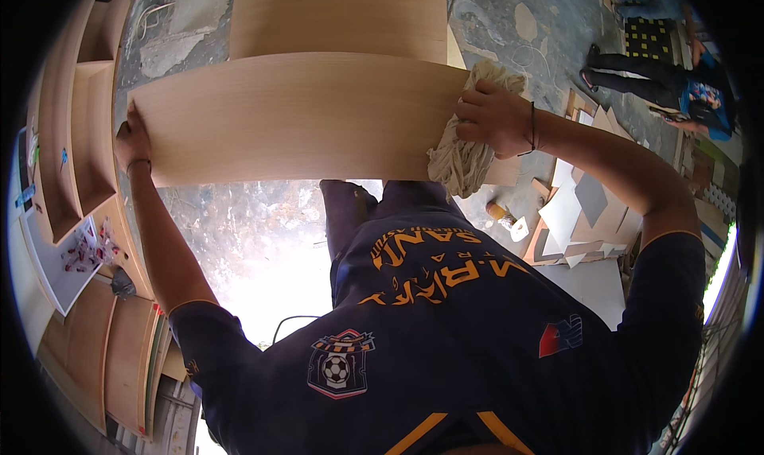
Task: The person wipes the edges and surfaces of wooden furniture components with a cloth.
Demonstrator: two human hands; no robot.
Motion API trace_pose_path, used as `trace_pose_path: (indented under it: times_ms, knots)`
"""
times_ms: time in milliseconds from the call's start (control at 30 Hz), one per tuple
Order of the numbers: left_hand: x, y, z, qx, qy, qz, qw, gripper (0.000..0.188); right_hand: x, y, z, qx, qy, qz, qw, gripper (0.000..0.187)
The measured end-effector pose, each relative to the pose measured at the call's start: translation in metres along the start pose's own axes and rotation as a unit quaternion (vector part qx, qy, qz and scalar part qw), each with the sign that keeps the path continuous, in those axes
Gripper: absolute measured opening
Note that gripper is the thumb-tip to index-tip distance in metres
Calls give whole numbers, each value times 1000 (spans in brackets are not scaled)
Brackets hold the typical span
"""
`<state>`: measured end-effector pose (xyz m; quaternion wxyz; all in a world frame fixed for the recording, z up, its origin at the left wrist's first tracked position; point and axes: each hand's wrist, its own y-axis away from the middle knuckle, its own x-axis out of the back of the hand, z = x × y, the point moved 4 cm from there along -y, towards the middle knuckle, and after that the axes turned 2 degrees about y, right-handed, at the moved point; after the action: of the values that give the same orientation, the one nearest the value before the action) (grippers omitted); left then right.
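Note:
A long, light wood-grain board [302, 121] lies across in front of my body, its near edge just past my legs. My left hand [134, 141] grips its left end, fingers curled at the edge. At the board's right end, my right hand [495, 121] is closed on a crumpled cream cloth [463, 165] and presses it against the surface. Part of the cloth hangs over the near edge. Behind this board is another wood-grain panel [342, 17], partly covered by it.
At left stands a wooden shelf unit [60, 129], with a white tray [56, 256] of small red-and-clear pieces beside it. Board offcuts [577, 204] are piled at right, near a small brownish cylinder [498, 211]. Another person [660, 77] is at the far right.

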<state>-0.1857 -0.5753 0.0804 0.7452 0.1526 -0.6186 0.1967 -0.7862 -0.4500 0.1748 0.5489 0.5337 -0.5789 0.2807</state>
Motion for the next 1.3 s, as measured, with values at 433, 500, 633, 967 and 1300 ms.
trace_pose_path:
  times_ms: [433, 500, 633, 967, 1300]
  knots:
    - [1, 18, 37, 25, 45, -52, 997, 66, 38, -147, -13, 107, 35, -15, 994, 39]
    - [9, 23, 30, 36, 57, -73, 995, 65, 46, -178, -21, 134, 36, 10, 990, 38]
    - [0, 23, 32, 25, 149, -100, 983, 63, 55, -239, -36, 157, 46, 30, 986, 38]
    - [12, 16, 10, -100, 353, -278, 888, 50, 77, -373, -70, 237, 56, 111, 964, 18]
    - [5, 34, 3, 78, 642, -515, 562, 84, 93, -453, -89, 263, 82, 89, 957, 36]
